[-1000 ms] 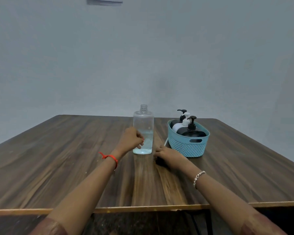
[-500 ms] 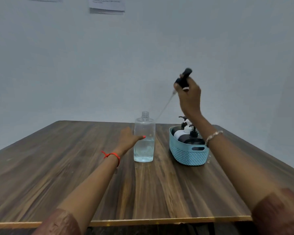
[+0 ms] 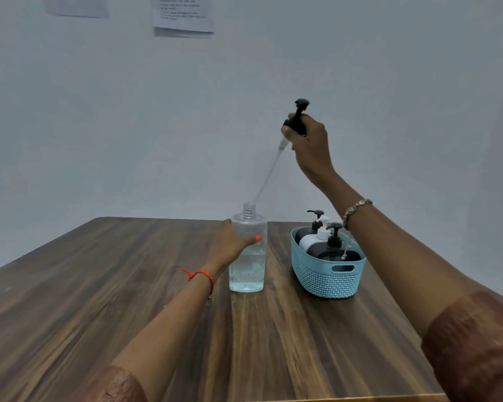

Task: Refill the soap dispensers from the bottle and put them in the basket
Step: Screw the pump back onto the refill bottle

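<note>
A clear plastic bottle (image 3: 248,256), about half full of clear liquid and uncapped, stands upright on the wooden table (image 3: 128,300). My left hand (image 3: 230,245) holds its left side, thumb across the front. My right hand (image 3: 310,146) is raised above and to the right, gripping a black pump head (image 3: 298,116). Its thin clear tube (image 3: 269,172) slants down, and the tip sits at the bottle's open neck. A blue woven basket (image 3: 325,278) to the right holds black and white soap dispensers (image 3: 331,245) with pumps on.
Papers (image 3: 183,13) hang on the pale wall behind the table. The table's right edge runs close behind the basket. Bare wood stretches to the left and in front of the bottle.
My right hand left the table, picked up the black pump and lifted it high; the tube tip now reaches the bottle neck. My left hand stayed on the bottle.
</note>
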Demonstrator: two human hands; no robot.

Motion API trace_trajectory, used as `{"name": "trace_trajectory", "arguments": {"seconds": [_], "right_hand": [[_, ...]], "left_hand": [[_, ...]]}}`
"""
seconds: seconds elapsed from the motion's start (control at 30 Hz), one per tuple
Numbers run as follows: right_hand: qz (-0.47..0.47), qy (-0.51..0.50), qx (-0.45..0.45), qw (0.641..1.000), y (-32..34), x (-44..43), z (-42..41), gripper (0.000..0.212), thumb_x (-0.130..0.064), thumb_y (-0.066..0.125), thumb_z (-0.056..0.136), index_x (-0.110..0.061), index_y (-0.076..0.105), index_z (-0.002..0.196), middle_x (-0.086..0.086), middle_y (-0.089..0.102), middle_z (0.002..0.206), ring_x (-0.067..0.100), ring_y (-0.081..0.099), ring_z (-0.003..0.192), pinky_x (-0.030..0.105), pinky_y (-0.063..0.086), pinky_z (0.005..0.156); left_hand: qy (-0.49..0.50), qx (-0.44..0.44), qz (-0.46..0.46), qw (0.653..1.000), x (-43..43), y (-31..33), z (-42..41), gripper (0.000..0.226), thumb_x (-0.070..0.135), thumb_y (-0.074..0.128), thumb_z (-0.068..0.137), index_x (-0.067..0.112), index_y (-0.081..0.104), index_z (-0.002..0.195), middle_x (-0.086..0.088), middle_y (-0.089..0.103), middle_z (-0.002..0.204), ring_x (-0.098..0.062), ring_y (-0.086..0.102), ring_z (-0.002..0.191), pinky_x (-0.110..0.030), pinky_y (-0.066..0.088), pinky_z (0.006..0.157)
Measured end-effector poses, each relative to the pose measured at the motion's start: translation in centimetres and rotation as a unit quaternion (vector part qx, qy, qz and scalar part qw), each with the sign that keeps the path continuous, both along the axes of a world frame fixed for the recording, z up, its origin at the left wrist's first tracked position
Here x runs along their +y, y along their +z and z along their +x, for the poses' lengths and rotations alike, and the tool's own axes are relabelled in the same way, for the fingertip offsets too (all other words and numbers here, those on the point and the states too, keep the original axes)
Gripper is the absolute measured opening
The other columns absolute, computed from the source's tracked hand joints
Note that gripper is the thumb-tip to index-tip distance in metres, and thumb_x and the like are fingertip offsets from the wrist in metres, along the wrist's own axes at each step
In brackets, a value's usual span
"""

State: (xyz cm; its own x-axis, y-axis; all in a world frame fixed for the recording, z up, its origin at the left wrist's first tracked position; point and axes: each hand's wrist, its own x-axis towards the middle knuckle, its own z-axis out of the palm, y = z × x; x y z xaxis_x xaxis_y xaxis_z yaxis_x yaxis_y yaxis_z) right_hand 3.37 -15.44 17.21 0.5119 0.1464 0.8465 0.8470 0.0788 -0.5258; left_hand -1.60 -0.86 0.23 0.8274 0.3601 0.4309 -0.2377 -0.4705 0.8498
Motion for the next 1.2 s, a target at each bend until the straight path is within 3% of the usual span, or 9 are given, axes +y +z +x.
{"name": "trace_trajectory", "arguments": {"seconds": [0.17,0.33,0.53,0.7,0.83,0.93,1.07,1.2], "right_hand": [[-0.082,0.022,0.038,0.996,-2.4,1.9,1.5,0.015,-0.003,0.061,0.084,0.002,0.064,0.098,0.005,0.062,0.090,0.015,0.055,0.080,0.018,0.043,0.068],[-0.202,0.039,0.069,0.976,-6.5,4.0,2.5,0.011,-0.007,0.067,0.081,-0.001,0.068,0.090,0.005,0.065,0.088,0.015,0.060,0.084,0.022,0.044,0.078],[-0.171,0.055,0.096,0.979,-8.0,5.0,3.3,0.015,-0.011,0.068,0.080,-0.001,0.070,0.092,0.002,0.067,0.087,0.007,0.060,0.079,0.003,0.042,0.067],[-0.239,0.045,0.105,0.964,-8.8,5.2,4.0,0.012,-0.009,0.068,0.079,0.001,0.069,0.087,0.001,0.066,0.082,0.001,0.058,0.071,0.007,0.041,0.062],[-0.211,0.046,0.112,0.970,-10.7,5.4,4.3,0.017,-0.012,0.074,0.075,0.002,0.071,0.085,-0.001,0.066,0.074,-0.007,0.058,0.062,0.001,0.040,0.057],[-0.170,0.038,0.117,0.978,-11.3,5.6,4.2,0.022,-0.014,0.078,0.071,-0.001,0.071,0.088,0.005,0.070,0.081,0.008,0.065,0.072,0.009,0.048,0.067],[-0.143,0.025,0.124,0.982,-11.6,5.9,3.9,0.025,-0.016,0.080,0.069,-0.001,0.072,0.088,0.011,0.072,0.084,0.017,0.068,0.077,0.023,0.052,0.073],[-0.128,0.053,0.139,0.981,-11.8,5.7,4.1,0.026,-0.013,0.079,0.070,-0.003,0.072,0.093,0.008,0.071,0.085,0.010,0.067,0.074,0.014,0.053,0.071]], "left_hand": [[-0.006,-0.017,-0.010,1.000,0.5,-0.4,0.5,0.058,0.026,0.081,0.069,0.015,0.057,0.120,-0.002,0.066,0.116,-0.018,0.063,0.105,-0.046,0.051,0.093],[0.015,0.004,-0.019,1.000,1.2,-1.2,1.4,0.073,0.036,0.081,0.067,0.018,0.044,0.127,-0.002,0.058,0.125,-0.018,0.057,0.110,-0.046,0.049,0.096],[-0.001,-0.005,-0.046,0.999,1.1,-1.7,2.1,0.075,0.032,0.077,0.073,0.014,0.033,0.132,-0.005,0.049,0.131,-0.020,0.053,0.115,-0.042,0.047,0.099],[-0.009,-0.004,-0.072,0.997,1.0,-2.1,2.3,0.073,0.026,0.073,0.078,0.012,0.027,0.133,-0.002,0.046,0.124,-0.024,0.052,0.117,-0.043,0.047,0.099],[-0.013,-0.005,-0.080,0.997,1.1,-2.3,2.6,0.073,0.026,0.073,0.078,0.012,0.026,0.133,-0.006,0.046,0.130,-0.023,0.050,0.118,-0.039,0.045,0.100],[-0.012,-0.008,-0.091,0.996,1.1,-2.5,2.8,0.075,0.024,0.072,0.079,0.012,0.024,0.136,-0.007,0.045,0.131,-0.024,0.050,0.119,-0.040,0.046,0.100],[-0.013,-0.015,-0.094,0.995,1.0,-2.5,2.7,0.071,0.023,0.071,0.080,0.013,0.026,0.133,-0.003,0.045,0.126,-0.019,0.051,0.112,-0.022,0.047,0.083],[-0.014,-0.005,-0.099,0.995,1.0,-2.4,2.6,0.076,0.024,0.071,0.080,0.011,0.023,0.137,-0.007,0.043,0.132,-0.024,0.048,0.120,-0.037,0.045,0.099]]}}
